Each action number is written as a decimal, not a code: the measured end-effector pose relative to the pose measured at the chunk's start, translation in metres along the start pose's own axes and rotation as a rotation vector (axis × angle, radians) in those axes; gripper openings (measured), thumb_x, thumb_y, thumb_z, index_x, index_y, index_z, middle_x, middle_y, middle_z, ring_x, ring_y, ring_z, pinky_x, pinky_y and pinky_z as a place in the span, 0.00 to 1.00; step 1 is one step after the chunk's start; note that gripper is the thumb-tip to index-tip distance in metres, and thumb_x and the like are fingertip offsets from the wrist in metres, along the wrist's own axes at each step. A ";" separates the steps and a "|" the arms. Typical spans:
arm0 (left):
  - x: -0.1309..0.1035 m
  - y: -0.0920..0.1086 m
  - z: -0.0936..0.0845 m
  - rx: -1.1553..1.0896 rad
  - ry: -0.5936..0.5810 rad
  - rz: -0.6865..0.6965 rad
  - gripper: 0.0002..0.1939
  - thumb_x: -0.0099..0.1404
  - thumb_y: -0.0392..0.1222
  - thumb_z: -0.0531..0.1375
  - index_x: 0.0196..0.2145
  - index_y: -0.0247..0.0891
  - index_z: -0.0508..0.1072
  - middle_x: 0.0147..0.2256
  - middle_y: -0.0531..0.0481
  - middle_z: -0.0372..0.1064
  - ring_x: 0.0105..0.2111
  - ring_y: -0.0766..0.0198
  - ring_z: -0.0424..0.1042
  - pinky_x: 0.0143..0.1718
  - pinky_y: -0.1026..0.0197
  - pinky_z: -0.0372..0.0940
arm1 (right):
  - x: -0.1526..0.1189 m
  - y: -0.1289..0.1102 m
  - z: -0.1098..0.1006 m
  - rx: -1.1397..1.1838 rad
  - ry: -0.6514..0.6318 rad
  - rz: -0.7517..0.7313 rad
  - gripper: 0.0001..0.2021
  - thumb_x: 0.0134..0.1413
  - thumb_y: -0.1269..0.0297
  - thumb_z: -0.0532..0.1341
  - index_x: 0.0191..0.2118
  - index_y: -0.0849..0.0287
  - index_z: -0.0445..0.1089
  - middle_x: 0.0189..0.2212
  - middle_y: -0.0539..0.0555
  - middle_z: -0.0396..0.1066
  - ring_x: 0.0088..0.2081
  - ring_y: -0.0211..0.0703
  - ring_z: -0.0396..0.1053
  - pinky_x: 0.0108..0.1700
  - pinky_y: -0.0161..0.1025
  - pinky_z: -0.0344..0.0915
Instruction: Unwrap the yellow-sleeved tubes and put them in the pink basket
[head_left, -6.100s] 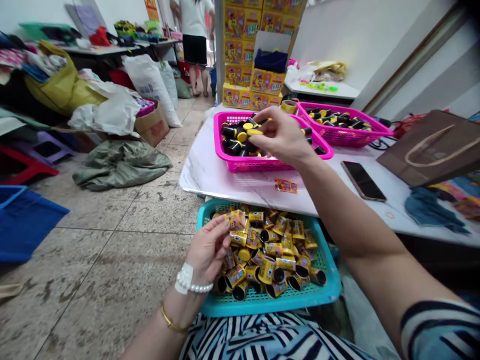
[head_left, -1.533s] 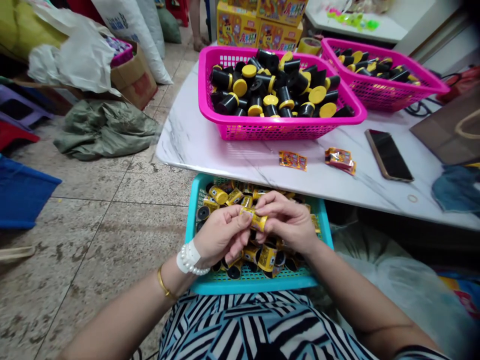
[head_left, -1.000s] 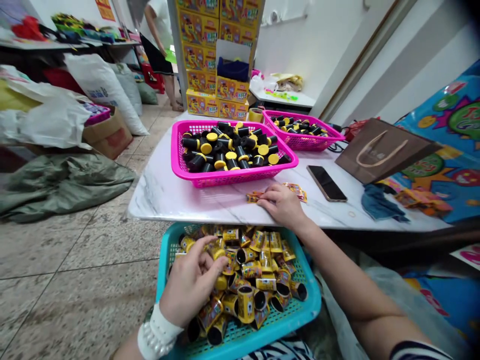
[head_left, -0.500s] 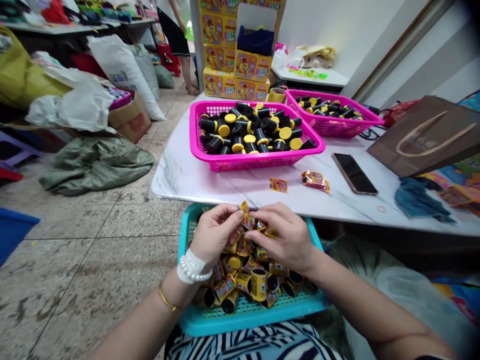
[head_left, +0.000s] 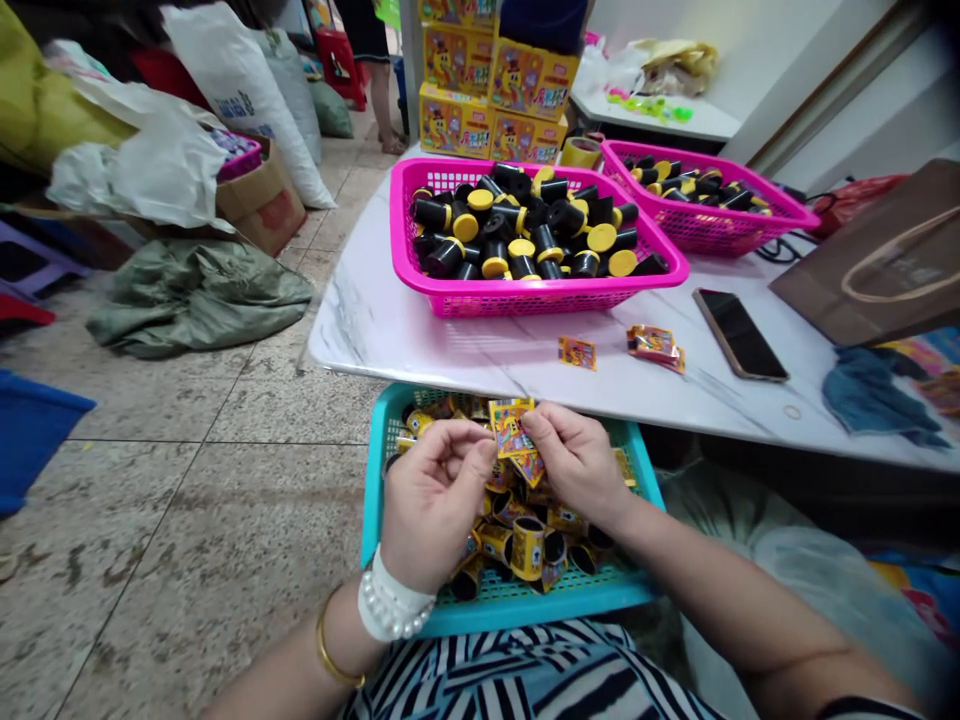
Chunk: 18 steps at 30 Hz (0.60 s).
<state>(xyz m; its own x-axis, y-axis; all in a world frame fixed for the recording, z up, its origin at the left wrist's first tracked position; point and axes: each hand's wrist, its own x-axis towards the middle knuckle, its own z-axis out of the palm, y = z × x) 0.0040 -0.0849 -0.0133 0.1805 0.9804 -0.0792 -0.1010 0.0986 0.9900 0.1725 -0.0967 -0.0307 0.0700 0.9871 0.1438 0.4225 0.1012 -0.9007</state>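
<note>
Between my hands is a small flat yellow printed sleeve, with a second one partly visible beneath it. My right hand pinches its right side between thumb and fingers. The thumb and curled fingers of my left hand close at its left edge. Both hands are above a turquoise basket on my lap. Inside that basket lie many black cups wrapped in yellow printed sleeves, one of them an upright cup; my hands hide part of the pile.
On the marble-patterned table stand a pink basket of black cups with yellow lids and another pink basket. Loose sleeves, a phone and a brown paper bag lie nearby. Yellow boxes are stacked behind; a person stands beyond.
The printed sleeve has turned flat toward me, and my right hand now pinches its right side. My left hand has moved slightly lower. The view has shifted a little.
</note>
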 end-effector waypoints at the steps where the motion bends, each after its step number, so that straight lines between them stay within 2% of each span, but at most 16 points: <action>1: -0.001 -0.002 0.001 -0.018 0.013 -0.012 0.12 0.63 0.48 0.65 0.38 0.36 0.72 0.23 0.57 0.67 0.15 0.75 0.60 0.14 0.70 0.53 | -0.002 -0.001 0.001 -0.026 0.005 -0.029 0.21 0.67 0.56 0.55 0.22 0.57 0.54 0.19 0.43 0.49 0.22 0.32 0.48 0.24 0.33 0.49; 4: 0.008 -0.010 0.003 -0.066 0.015 -0.077 0.13 0.59 0.47 0.68 0.35 0.37 0.71 0.22 0.58 0.66 0.15 0.75 0.60 0.15 0.70 0.54 | -0.003 -0.003 0.002 -0.097 0.000 -0.125 0.21 0.67 0.58 0.54 0.22 0.57 0.55 0.18 0.44 0.51 0.21 0.31 0.50 0.25 0.32 0.49; 7: 0.023 -0.015 -0.001 -0.061 -0.020 -0.126 0.13 0.59 0.46 0.68 0.28 0.36 0.70 0.16 0.59 0.62 0.14 0.74 0.58 0.15 0.71 0.52 | 0.014 0.001 -0.008 -0.219 -0.013 -0.226 0.22 0.68 0.58 0.54 0.21 0.58 0.58 0.17 0.44 0.53 0.20 0.31 0.53 0.25 0.32 0.51; 11: 0.037 -0.013 -0.012 -0.051 0.063 -0.098 0.11 0.57 0.44 0.69 0.26 0.36 0.74 0.14 0.59 0.61 0.13 0.75 0.55 0.15 0.71 0.49 | 0.059 0.010 -0.037 -0.673 0.187 -0.298 0.23 0.65 0.51 0.56 0.22 0.59 0.67 0.21 0.51 0.63 0.26 0.38 0.62 0.31 0.36 0.57; 13: 0.038 -0.011 -0.014 -0.020 0.087 -0.082 0.10 0.56 0.44 0.69 0.25 0.36 0.74 0.13 0.59 0.61 0.13 0.75 0.55 0.15 0.70 0.49 | 0.069 0.007 -0.045 -0.798 0.286 -0.331 0.18 0.62 0.49 0.59 0.31 0.60 0.74 0.31 0.56 0.70 0.35 0.45 0.66 0.37 0.40 0.61; 15: 0.037 -0.009 -0.013 0.023 0.100 -0.069 0.10 0.57 0.43 0.69 0.25 0.36 0.75 0.13 0.59 0.61 0.13 0.74 0.55 0.15 0.70 0.50 | 0.064 -0.001 -0.041 -0.681 0.293 -0.364 0.18 0.61 0.51 0.61 0.45 0.61 0.74 0.39 0.59 0.71 0.41 0.47 0.68 0.43 0.42 0.63; 16: 0.036 -0.009 -0.012 0.040 0.108 -0.056 0.10 0.57 0.43 0.69 0.25 0.36 0.75 0.13 0.59 0.61 0.14 0.74 0.55 0.15 0.69 0.50 | 0.056 -0.006 -0.035 -0.557 0.243 -0.358 0.18 0.62 0.52 0.60 0.48 0.60 0.73 0.39 0.58 0.71 0.41 0.46 0.68 0.43 0.41 0.64; 17: 0.035 -0.009 -0.010 0.055 0.112 -0.038 0.09 0.57 0.43 0.69 0.25 0.36 0.76 0.14 0.58 0.63 0.15 0.74 0.56 0.16 0.69 0.51 | 0.048 -0.010 -0.026 -0.416 0.148 -0.323 0.16 0.64 0.53 0.59 0.47 0.60 0.72 0.36 0.55 0.71 0.37 0.43 0.68 0.40 0.40 0.64; 18: 0.035 -0.010 -0.008 0.067 0.111 -0.016 0.09 0.57 0.43 0.68 0.25 0.36 0.76 0.16 0.58 0.64 0.15 0.73 0.57 0.16 0.69 0.52 | 0.039 -0.013 -0.017 -0.284 0.041 -0.258 0.13 0.65 0.55 0.58 0.42 0.60 0.72 0.31 0.52 0.70 0.32 0.40 0.66 0.36 0.38 0.63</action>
<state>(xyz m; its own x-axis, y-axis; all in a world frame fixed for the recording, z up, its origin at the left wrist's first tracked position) 0.0036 -0.0503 -0.0264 0.0714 0.9920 -0.1041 -0.0326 0.1066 0.9938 0.1848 -0.0619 -0.0070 -0.0370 0.9274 0.3723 0.6637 0.3013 -0.6846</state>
